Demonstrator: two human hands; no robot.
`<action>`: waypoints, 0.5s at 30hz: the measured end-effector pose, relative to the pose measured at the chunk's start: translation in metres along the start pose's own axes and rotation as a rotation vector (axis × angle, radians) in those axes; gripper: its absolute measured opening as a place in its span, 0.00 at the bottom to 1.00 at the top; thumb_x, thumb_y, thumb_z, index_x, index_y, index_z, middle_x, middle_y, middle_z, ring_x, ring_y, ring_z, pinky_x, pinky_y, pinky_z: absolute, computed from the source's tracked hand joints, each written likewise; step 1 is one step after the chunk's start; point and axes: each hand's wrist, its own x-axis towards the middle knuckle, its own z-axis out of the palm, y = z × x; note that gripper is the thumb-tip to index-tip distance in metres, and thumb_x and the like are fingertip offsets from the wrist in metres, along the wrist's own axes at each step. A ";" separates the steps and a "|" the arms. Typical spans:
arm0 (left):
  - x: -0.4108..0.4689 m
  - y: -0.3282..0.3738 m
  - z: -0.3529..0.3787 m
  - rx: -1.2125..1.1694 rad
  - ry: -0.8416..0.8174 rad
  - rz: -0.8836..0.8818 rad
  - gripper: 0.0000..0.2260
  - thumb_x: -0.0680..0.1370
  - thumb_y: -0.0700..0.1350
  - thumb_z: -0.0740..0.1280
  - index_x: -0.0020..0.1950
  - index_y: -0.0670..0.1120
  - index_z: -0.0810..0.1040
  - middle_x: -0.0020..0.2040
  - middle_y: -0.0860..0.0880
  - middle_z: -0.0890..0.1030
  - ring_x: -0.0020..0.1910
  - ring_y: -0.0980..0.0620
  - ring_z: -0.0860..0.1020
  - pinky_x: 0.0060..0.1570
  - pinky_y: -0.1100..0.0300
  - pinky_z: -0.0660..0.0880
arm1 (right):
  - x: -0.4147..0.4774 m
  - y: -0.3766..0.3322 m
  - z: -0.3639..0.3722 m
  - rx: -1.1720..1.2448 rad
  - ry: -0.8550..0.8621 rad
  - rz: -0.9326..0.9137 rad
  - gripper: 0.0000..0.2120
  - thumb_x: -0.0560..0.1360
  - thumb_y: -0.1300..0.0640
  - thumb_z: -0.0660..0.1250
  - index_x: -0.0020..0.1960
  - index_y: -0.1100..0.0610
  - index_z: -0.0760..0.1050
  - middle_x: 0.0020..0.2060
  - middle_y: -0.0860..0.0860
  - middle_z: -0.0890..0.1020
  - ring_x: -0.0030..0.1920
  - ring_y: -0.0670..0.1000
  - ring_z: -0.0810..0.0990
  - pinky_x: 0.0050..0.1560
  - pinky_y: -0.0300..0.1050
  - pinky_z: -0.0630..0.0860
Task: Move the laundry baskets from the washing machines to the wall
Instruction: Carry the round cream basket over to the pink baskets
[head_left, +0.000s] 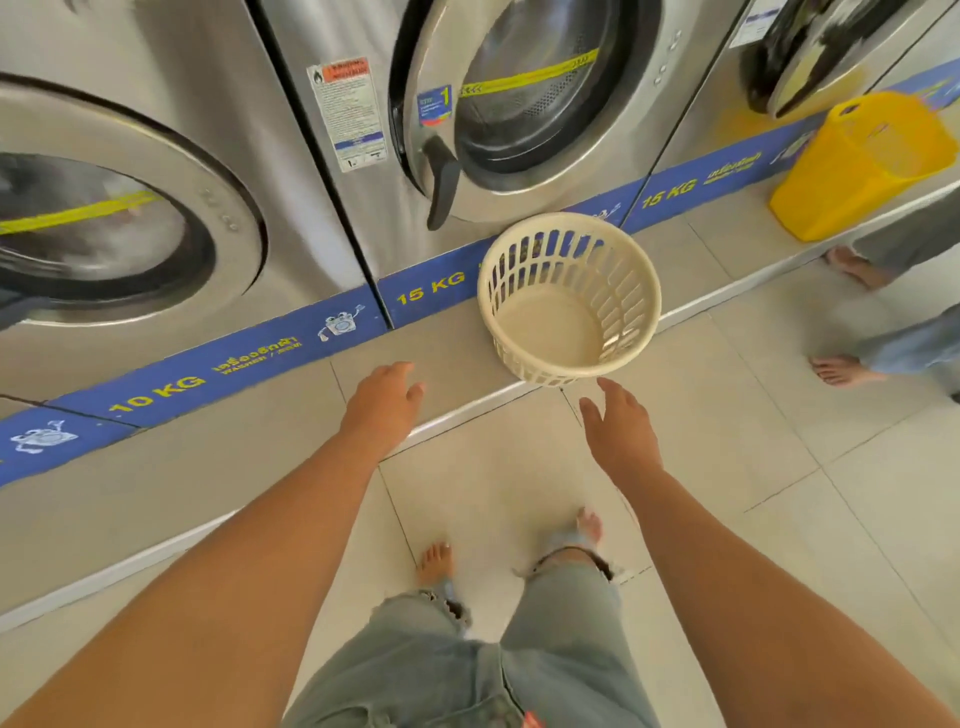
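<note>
Empty hands near cream basket

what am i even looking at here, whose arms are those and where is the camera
The camera sits on a person's head and looks forward and down, so the arms belong to the wearer. There is only this one view. The left hand and right hand are both open and empty, reaching toward a round cream basket. It stands empty on a raised tiled step in front of a washing machine marked 15 KG. Neither hand touches it yet. Further right, a yellow basket stands on the same step. Another machine, marked 10 KG, is on the left. Below you see the wearer's jeans and bare feet on the floor. At the right edge are a second person's bare feet.
</note>
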 end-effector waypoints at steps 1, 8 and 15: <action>0.011 0.008 0.003 -0.011 0.007 -0.014 0.21 0.82 0.50 0.57 0.75 0.46 0.67 0.73 0.42 0.69 0.71 0.41 0.68 0.66 0.48 0.67 | 0.016 0.003 -0.006 -0.012 -0.015 -0.011 0.23 0.81 0.50 0.56 0.74 0.56 0.62 0.71 0.56 0.70 0.70 0.60 0.67 0.67 0.57 0.65; 0.083 0.077 0.037 -0.097 0.072 -0.219 0.20 0.82 0.49 0.58 0.73 0.44 0.68 0.70 0.39 0.70 0.68 0.38 0.70 0.64 0.48 0.68 | 0.151 0.041 -0.059 -0.094 -0.117 -0.099 0.22 0.80 0.52 0.59 0.72 0.58 0.65 0.67 0.60 0.73 0.65 0.63 0.71 0.63 0.57 0.69; 0.144 0.148 0.088 -0.253 0.105 -0.387 0.21 0.82 0.48 0.60 0.73 0.42 0.68 0.69 0.37 0.71 0.69 0.38 0.69 0.68 0.48 0.67 | 0.275 0.073 -0.088 -0.155 -0.184 -0.107 0.23 0.80 0.51 0.59 0.73 0.57 0.63 0.69 0.58 0.71 0.68 0.61 0.69 0.65 0.56 0.67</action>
